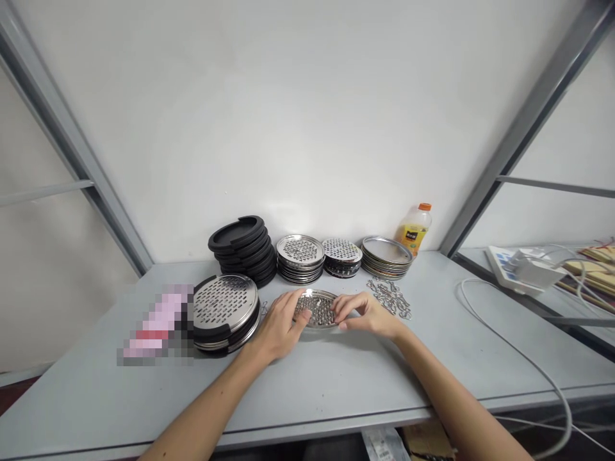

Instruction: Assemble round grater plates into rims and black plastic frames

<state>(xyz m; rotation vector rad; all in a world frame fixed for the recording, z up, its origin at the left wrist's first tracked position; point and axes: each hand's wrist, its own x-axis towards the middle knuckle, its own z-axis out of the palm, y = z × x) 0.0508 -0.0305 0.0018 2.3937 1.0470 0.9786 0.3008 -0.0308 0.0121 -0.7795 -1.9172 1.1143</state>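
Note:
A round metal grater disc (pixel 316 302) lies on the table between my hands, rough teeth facing up. My left hand (pixel 282 323) is closed on its left rim, the thumb over the disc's near left part. At the right rim, my right hand (pixel 366 314) pinches the edge with fingers bent and thumb below; its fingertips partly cover the disc there. Left of my left hand is a stack of grater discs (pixel 225 301) with black ring holders. To the right of my right hand lies a pile of small metal clips (pixel 390 298).
Along the wall stand black plastic rings (pixel 246 250), perforated grater discs (pixel 301 251), a second grater stack (pixel 342 251) and plain metal lids or discs (pixel 387 251). Behind them is a juice bottle (pixel 414 230). A white cable (pixel 514 358) curves across the right side, near a power strip (pixel 509 269).

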